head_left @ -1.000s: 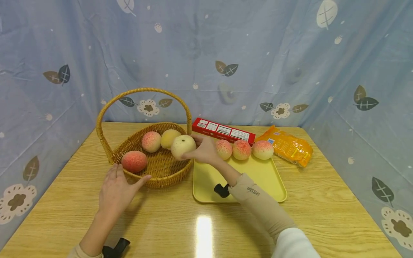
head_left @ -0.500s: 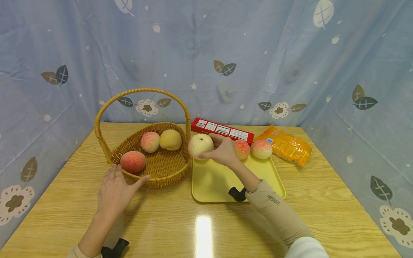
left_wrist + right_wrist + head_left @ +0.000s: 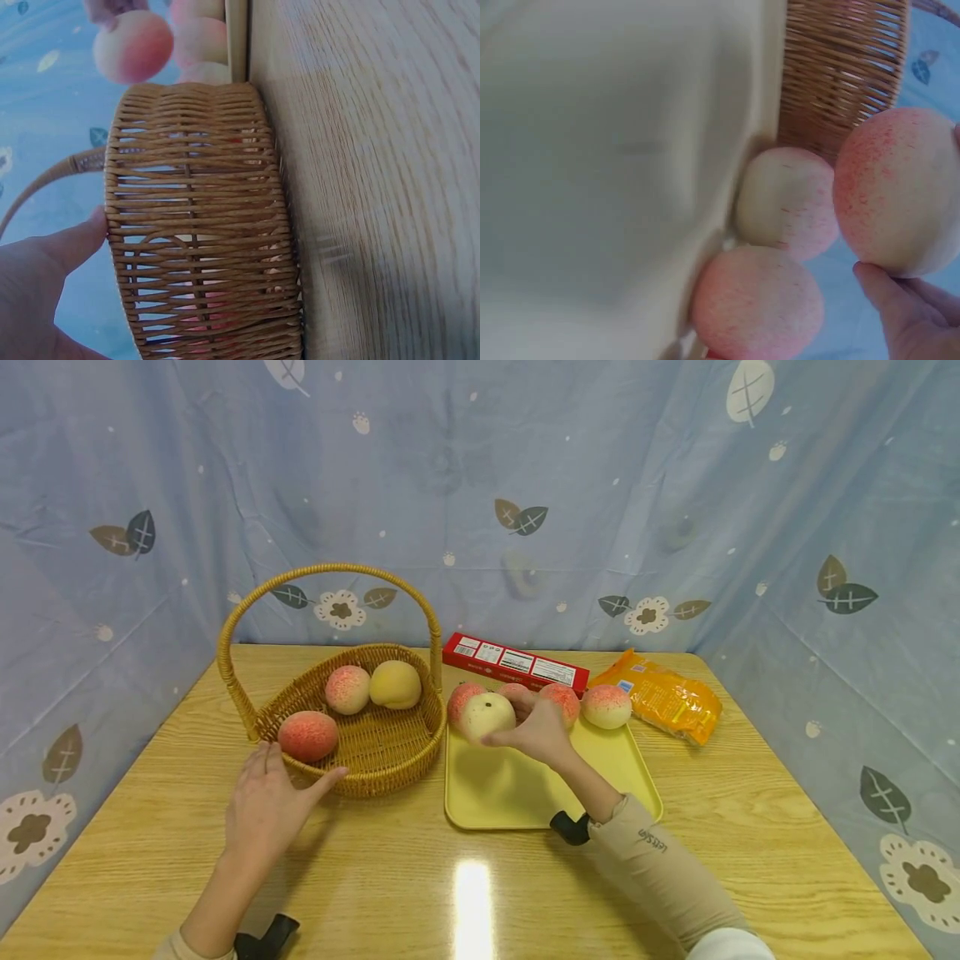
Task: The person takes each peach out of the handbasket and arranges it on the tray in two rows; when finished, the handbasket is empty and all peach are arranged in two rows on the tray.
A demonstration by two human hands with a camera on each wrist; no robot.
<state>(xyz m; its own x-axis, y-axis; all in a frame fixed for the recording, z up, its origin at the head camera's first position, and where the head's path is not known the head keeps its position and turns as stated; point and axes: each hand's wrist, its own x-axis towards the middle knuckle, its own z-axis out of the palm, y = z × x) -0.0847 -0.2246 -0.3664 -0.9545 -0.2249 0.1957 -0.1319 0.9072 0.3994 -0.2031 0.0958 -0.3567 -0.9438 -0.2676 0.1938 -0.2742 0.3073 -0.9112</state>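
Note:
My right hand (image 3: 534,728) holds a pale peach (image 3: 487,717) between thumb and fingers, above the yellow tray (image 3: 495,817). In the right wrist view this peach (image 3: 900,191) shows a red blush and hangs beside peaches in the tray. My left hand (image 3: 264,806) rests at the near left rim of the wicker basket (image 3: 390,781), thumb spread along it. In the left wrist view the thumb of the left hand (image 3: 45,285) touches the basket rim. Inside the basket lie a red peach (image 3: 308,736), a pink-and-cream peach (image 3: 348,690) and a yellow peach (image 3: 395,684).
Several peaches line the tray's far side, among them a right-end peach (image 3: 607,707) and a left-end peach (image 3: 462,700). Behind them lies a long red box (image 3: 513,663). An orange packet (image 3: 671,697) sits to the right. The basket's tall handle (image 3: 330,568) arches upward.
My right hand has carried the pale peach rightward, from over the basket's right side to over the tray. The yellow peach in the basket is now uncovered. The left hand has stayed at the rim.

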